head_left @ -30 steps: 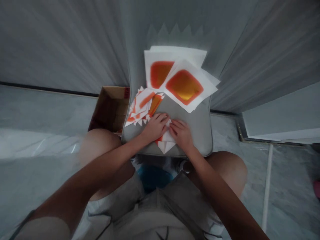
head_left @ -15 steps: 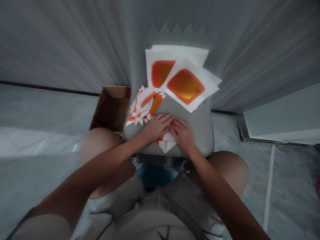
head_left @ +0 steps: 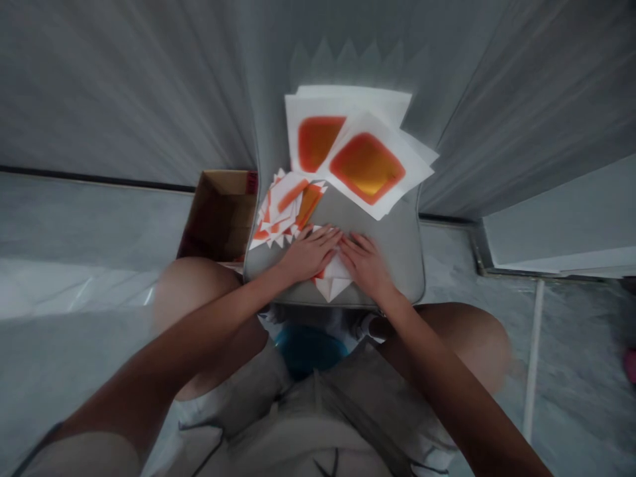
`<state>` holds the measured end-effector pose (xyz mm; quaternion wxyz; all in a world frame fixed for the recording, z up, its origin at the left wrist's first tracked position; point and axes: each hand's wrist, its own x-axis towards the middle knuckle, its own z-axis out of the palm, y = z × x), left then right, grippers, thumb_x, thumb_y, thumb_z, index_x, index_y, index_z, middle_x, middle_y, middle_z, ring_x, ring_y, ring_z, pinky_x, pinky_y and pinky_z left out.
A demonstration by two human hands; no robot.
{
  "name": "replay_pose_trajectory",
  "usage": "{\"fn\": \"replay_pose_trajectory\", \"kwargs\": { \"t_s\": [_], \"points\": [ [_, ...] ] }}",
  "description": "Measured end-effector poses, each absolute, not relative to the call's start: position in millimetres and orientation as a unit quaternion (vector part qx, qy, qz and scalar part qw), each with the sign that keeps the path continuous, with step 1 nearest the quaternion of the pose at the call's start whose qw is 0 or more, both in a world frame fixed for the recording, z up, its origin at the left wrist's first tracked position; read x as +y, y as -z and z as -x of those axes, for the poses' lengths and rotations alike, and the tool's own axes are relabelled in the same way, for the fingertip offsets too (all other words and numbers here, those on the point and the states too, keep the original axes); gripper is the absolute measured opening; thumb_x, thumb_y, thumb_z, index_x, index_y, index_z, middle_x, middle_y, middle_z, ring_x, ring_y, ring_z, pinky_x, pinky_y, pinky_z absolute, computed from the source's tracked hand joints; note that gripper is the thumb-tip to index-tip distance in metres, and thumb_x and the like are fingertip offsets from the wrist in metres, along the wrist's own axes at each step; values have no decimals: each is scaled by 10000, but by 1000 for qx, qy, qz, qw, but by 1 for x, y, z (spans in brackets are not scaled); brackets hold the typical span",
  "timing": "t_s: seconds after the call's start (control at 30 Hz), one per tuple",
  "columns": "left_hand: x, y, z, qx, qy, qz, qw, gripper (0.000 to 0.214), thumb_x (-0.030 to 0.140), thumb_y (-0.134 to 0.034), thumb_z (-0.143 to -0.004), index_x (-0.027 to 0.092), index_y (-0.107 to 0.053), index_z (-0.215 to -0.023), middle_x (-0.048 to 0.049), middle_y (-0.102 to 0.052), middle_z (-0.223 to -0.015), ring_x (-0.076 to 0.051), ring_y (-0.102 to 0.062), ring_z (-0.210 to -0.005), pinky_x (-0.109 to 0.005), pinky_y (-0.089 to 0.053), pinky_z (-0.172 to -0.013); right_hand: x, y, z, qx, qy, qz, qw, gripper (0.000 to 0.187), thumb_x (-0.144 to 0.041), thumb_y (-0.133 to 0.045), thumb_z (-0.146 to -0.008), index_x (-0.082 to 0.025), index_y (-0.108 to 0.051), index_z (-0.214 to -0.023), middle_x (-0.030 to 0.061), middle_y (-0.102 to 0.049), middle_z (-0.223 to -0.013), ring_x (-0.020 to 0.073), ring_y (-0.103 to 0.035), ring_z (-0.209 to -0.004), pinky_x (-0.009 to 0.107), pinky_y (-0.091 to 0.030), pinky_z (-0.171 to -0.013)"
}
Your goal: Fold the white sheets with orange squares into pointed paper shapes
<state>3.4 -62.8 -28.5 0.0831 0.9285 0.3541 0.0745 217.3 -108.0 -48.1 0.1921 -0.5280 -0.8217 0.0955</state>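
Observation:
A partly folded sheet of joss paper [head_left: 331,286], white with orange showing, lies on the near end of the grey padded chair seat [head_left: 397,252]. My left hand [head_left: 312,253] presses on its left side with the fingers stretched out flat. On its right side lies my right hand [head_left: 365,262], fingers extended and slightly spread. The fingertips of both hands almost meet over the paper, and the hands hide much of it. Just beyond my left hand sits a pile of folded joss paper pieces [head_left: 285,205] with pointed corners.
Loose white joss paper sheets [head_left: 370,169] with orange and gold patches overlap at the seat's far end, before the chair's backrest [head_left: 348,26]. An open cardboard box [head_left: 218,212] stands on the floor to the left. Something blue [head_left: 311,351] shows below the seat.
My right hand's fingers have spread and shifted slightly on the paper. My left hand stays in nearly the same place. The whole view has shifted a little.

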Motion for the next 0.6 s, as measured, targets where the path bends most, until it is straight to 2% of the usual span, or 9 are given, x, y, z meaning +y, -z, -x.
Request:
{"fn": "replay_pose_trajectory", "kwargs": {
  "t_s": [0.13,0.23,0.43,0.53,0.6],
  "points": [
    [-62,31,-3,353,-78,-929,78,535,336,-285,-1117,189,-462,-1599,-62,-436,-1676,-234,-344,-1592,-530,-193,-1327,-122,46,-225,-831,-94,530,142,507,-357,-355,-1122,-191,-524,-1570,86,-571,-1580,315,-386,-1567,601,-260,-1298],
    [-61,32,-4,357,-79,-927,81,530,330,-304,-1108,199,-474,-1593,-62,-454,-1666,-234,-365,-1582,-527,-205,-1329,-134,45,-231,-829,-87,538,126,504,-334,-357,-1120,-196,-509,-1580,89,-545,-1601,318,-366,-1579,613,-254,-1299],
    [-62,36,-7,371,-100,-918,94,543,313,-346,-1091,153,-456,-1598,-117,-443,-1666,-247,-362,-1585,-537,-198,-1330,-150,47,-236,-820,-68,547,153,470,-290,-389,-1110,-173,-565,-1530,115,-605,-1542,335,-428,-1543,656,-275,-1276],
    [-58,36,-7,378,-102,-911,130,545,310,-374,-1083,157,-439,-1602,-118,-444,-1667,-240,-358,-1587,-540,-174,-1334,-153,48,-232,-808,-71,558,176,452,-273,-409,-1101,-171,-591,-1502,126,-634,-1510,326,-469,-1517,642,-327,-1251],
    [-54,32,-6,393,-124,-894,176,558,294,-400,-1071,150,-413,-1609,-127,-468,-1652,-224,-396,-1567,-516,-216,-1327,-153,49,-227,-794,-76,571,195,445,-264,-403,-1099,-167,-608,-1482,125,-652,-1489,313,-491,-1503,613,-359,-1238]
  ]
}}
